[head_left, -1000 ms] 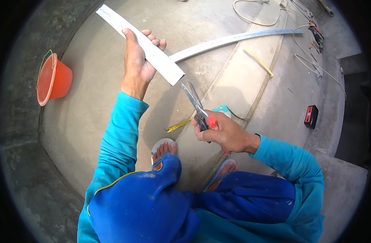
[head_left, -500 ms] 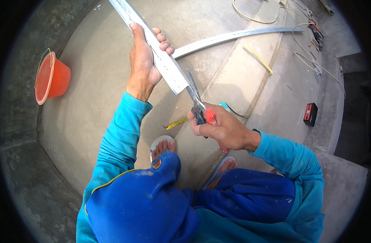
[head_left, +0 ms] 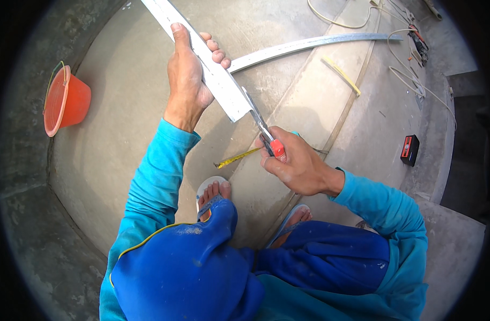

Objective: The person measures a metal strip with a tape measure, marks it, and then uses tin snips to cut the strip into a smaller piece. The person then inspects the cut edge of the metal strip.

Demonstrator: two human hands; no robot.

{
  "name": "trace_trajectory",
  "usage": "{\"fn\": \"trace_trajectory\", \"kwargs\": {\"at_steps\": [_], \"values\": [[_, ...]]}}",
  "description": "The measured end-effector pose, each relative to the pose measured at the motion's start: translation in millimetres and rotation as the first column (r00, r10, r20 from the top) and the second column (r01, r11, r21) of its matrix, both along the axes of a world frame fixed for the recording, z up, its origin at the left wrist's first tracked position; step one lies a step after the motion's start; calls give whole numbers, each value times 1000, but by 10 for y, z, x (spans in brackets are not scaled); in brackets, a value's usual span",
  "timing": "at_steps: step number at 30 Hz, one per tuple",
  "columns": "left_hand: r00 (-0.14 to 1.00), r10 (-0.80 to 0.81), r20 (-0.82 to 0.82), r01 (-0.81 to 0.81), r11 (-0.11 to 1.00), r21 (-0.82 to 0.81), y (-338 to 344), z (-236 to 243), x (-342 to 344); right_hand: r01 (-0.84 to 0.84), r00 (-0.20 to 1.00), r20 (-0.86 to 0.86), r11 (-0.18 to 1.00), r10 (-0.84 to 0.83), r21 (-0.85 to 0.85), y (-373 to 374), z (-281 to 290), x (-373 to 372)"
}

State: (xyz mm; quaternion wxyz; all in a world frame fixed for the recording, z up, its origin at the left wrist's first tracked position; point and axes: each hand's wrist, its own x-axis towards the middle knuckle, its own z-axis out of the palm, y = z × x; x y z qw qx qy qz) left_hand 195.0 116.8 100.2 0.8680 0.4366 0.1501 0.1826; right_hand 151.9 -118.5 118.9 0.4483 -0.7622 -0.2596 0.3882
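My left hand (head_left: pixel 185 80) is wrapped round a long pale metal channel (head_left: pixel 223 91), its thumb on the face and its fingers curled over the far edge. The channel slants from the upper left down to a cut end between my hands. In my right hand (head_left: pixel 303 165) is a pair of tin snips (head_left: pixel 277 148) with red on the handle. The snips' blades lie against the right edge of the channel near its end and look nearly closed. Below them, a yellow tape measure blade (head_left: pixel 235 158) runs along the floor and passes behind my right hand.
Another metal channel (head_left: pixel 309 44) lies across the floor beyond. At the left wall stands an orange bucket (head_left: pixel 76 101). A yellow strip (head_left: pixel 341 76), a black-and-red box (head_left: pixel 410 150), a pale cable (head_left: pixel 357 27) and a dark tool (head_left: pixel 419 44) lie to the right.
The snips' blades have swung together from spread apart, and my right hand's grip has tightened on the handles. The channel's end has shifted slightly up and right.
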Motion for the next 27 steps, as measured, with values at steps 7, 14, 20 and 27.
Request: {"fn": "trace_trajectory", "kwargs": {"at_steps": [7, 14, 20, 27], "values": [[1000, 8, 16, -8, 999, 34, -22, 16, -13, -21, 999, 32, 999, 22, -45, -15, -33, 20], [998, -22, 62, 16, 996, 93, -23, -2, -29, 22, 930, -368, 999, -4, 44, -13, 25, 9], [994, -47, 95, 44, 998, 34, 5, 0, -9, 32, 899, -436, 989, 35, 147, -2, 25, -16], [993, -58, 99, 57, 998, 16, -10, -11, 5, 63, 915, -402, 988, -2, 140, 2, -1, -69]]}}
